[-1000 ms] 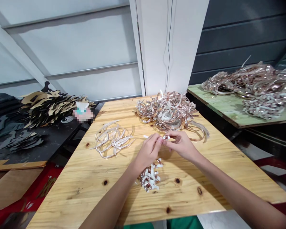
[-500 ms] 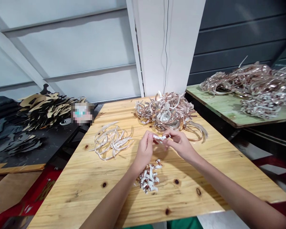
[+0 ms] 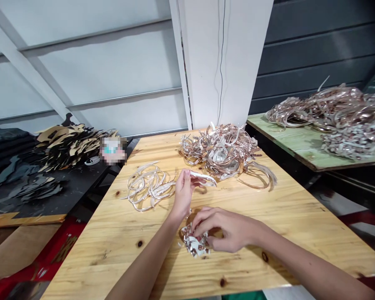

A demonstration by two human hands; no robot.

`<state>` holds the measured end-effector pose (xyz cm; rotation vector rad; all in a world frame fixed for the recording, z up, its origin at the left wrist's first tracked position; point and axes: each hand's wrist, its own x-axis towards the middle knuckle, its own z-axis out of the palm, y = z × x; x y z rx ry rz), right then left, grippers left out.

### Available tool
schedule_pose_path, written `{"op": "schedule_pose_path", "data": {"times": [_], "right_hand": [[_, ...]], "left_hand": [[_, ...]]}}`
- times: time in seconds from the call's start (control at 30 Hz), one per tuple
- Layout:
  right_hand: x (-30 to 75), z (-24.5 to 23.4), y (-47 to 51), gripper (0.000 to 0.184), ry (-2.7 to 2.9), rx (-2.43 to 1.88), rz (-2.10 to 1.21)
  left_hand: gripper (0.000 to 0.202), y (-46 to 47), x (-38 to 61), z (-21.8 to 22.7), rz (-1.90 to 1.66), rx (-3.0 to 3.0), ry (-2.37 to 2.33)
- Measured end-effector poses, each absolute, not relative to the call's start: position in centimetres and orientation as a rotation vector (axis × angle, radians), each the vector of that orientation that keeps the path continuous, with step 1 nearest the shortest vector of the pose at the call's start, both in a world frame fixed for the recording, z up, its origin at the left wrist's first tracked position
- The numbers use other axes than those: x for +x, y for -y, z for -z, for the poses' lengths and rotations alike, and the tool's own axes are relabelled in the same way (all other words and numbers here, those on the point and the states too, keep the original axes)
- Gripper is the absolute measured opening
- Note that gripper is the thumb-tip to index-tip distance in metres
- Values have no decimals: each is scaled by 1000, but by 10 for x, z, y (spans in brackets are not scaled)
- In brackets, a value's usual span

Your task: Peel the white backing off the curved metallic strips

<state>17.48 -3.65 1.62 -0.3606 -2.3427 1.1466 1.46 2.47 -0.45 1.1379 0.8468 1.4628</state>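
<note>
My left hand (image 3: 183,192) is closed on a folded strip (image 3: 206,178), white on one face and metallic rose-gold on the other, whose free end points right above the wooden table (image 3: 112,241). My right hand (image 3: 233,230) reaches over a small pile of short curled strip pieces (image 3: 194,246), thumb and fingers apart. Its fingertips are among the upper pieces and partly hide them. Left of my left hand, long loose strips (image 3: 150,187) lie in loops.
A large tangled heap of strips (image 3: 220,152) stands at the table's far side. On the right, a green-topped table (image 3: 300,143) carries more strip bundles (image 3: 340,108). Black and tan cut pieces (image 3: 71,146) are stacked on a dark table (image 3: 78,187) at left.
My right hand has left the strip at my left fingers and come down toward me onto the small pile, its fingers parted. My left hand keeps its hold; the strip now extends freely.
</note>
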Motion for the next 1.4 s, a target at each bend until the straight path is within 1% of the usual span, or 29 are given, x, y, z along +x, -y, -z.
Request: {"op": "schedule_pose_path", "data": {"times": [0.03, 0.07, 0.13, 0.17, 0.4, 0.57, 0.63, 0.73, 0.8, 0.93, 1.0, 1.07, 1.13, 1.3, 1.4], "right_hand": [[174, -17, 38, 20, 2347, -355, -1140], [174, -18, 38, 20, 2342, -364, -1138], [174, -20, 39, 29, 2341, -415, -1132], [174, -22, 40, 31, 2343, -447, -1116], [172, -18, 41, 20, 2429, -535, -1018], [174, -20, 40, 15, 2448, -676, -844], [175, -22, 39, 20, 2428, -718, -774], [179, -24, 36, 36, 2407, -776, -698], [182, -23, 34, 40, 2413, -806, -642], [192, -19, 32, 35, 2303, -781, -678], [195, -19, 30, 31, 2074, -852, -638], [196, -19, 27, 23, 1822, -992, -570], [195, -19, 22, 23, 1696, -1086, -630], [185, -13, 14, 29, 1608, -913, -1163], [182, -11, 13, 32, 1399, -889, -1363]], "left_hand": [[42, -25, 15, 5, -1457, 1089, -826], [41, -25, 15, 4, -1454, 1046, -807], [40, -26, 15, 4, -1457, 981, -772], [40, -26, 14, 4, -1458, 959, -756], [40, -24, 17, 4, -1443, 959, -729], [42, -23, 18, 4, -1420, 987, -756], [43, -24, 17, 4, -1428, 988, -766], [43, -24, 16, 4, -1426, 997, -759], [43, -24, 15, 3, -1425, 1000, -749], [43, -25, 14, 1, -1429, 1019, -762], [43, -26, 13, 2, -1416, 1050, -769], [43, -27, 13, 4, -1381, 1083, -742], [43, -27, 13, 7, -1328, 1112, -697], [39, -24, 15, 8, -1280, 1250, -753], [37, -19, 15, 4, -1359, 1446, -888]]}}
